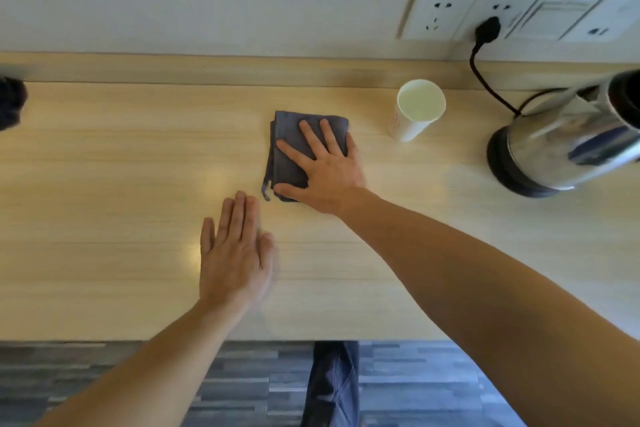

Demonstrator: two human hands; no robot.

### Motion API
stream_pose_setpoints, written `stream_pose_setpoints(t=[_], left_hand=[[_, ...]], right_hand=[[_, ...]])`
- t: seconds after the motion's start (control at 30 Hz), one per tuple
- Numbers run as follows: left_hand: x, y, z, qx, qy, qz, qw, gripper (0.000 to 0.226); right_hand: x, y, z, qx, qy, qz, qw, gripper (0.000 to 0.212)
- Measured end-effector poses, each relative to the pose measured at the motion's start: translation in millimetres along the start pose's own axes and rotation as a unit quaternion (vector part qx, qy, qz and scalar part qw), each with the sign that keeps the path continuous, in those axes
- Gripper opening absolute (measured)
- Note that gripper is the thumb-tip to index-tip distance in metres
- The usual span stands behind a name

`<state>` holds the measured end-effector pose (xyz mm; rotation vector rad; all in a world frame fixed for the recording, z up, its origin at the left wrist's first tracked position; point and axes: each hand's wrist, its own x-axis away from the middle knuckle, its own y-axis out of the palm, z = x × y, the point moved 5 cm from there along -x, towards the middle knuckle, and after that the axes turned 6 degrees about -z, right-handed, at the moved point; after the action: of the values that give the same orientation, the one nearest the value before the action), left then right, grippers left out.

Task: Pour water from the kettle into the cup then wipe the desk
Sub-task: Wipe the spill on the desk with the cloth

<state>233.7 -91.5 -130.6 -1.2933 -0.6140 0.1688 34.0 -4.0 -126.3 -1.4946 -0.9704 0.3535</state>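
Observation:
A folded grey cloth [287, 142] lies on the light wooden desk [104, 184] near its middle. My right hand [325, 170] presses flat on the cloth with fingers spread. My left hand [235, 253] rests flat on the bare desk just below and left of the cloth, holding nothing. A white paper cup [417, 111] with water in it stands upright to the right of the cloth. The steel kettle [568, 142] sits on its black base at the far right.
A black cord [485, 80] runs from the kettle base to a plug in the wall sockets [485, 28] at the back right. A dark object [10, 102] sits at the desk's left edge. The desk's front edge [277, 340] is near my legs.

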Motion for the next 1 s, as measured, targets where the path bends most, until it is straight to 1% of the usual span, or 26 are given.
stream_pose_setpoints(t=[0.27, 0.4, 0.53, 0.63, 0.83, 1.0], left_hand=[[-3, 8, -5, 0.001, 0.001, 0.036, 0.999, 0.066], [-2, 11, -7, -0.015, 0.006, 0.032, 0.999, 0.078], [-3, 6, -3, 0.016, -0.004, 0.040, 0.999, 0.067], [-3, 5, -1, 0.018, 0.000, 0.045, 0.999, 0.067], [-2, 2, -2, 0.024, 0.003, 0.039, 0.999, 0.067], [-1, -1, -1, 0.028, 0.008, 0.028, 0.999, 0.067]], right_hand=[[103, 44, -25, -0.015, 0.028, 0.004, 0.999, 0.088], [140, 61, -37, -0.028, 0.032, 0.011, 0.999, 0.087], [169, 73, -48, -0.036, 0.035, 0.021, 0.999, 0.085], [186, 80, -55, -0.053, 0.041, 0.025, 0.997, 0.083], [216, 91, -64, -0.068, 0.041, 0.046, 0.996, 0.071], [238, 103, -67, -0.088, 0.027, 0.096, 0.991, 0.058]])
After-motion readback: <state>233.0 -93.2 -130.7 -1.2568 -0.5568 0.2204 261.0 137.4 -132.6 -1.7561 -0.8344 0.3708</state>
